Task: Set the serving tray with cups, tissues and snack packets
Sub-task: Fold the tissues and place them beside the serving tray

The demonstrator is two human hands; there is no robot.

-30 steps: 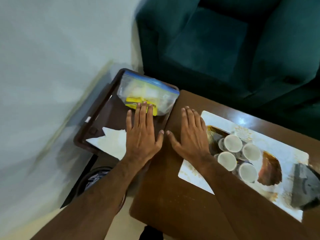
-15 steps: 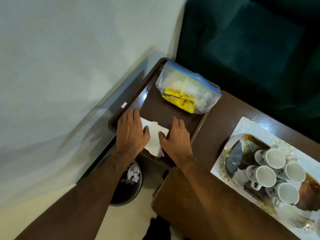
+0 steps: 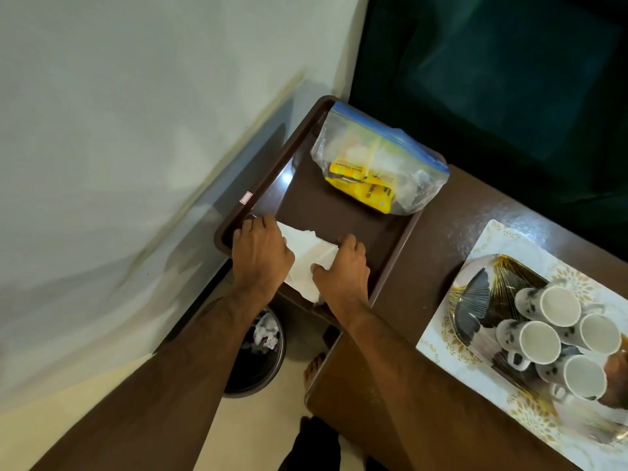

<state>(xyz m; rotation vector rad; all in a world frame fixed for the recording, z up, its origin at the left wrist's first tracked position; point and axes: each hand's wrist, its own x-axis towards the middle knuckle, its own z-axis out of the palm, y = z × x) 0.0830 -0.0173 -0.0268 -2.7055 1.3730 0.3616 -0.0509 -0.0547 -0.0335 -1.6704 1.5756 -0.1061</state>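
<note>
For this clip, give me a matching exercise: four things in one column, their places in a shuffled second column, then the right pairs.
Things:
1. tissues
2. zip bag of snack packets
3. cups
4. bin

Places:
A. on the floor, below the tray's near end
B. at the far end of the brown tray
C. on the patterned tray on the table, to the right
D. at the brown tray's near end, between the left hand and right hand

Pairs: 1-D, 2-B, 3-C, 4-A
</note>
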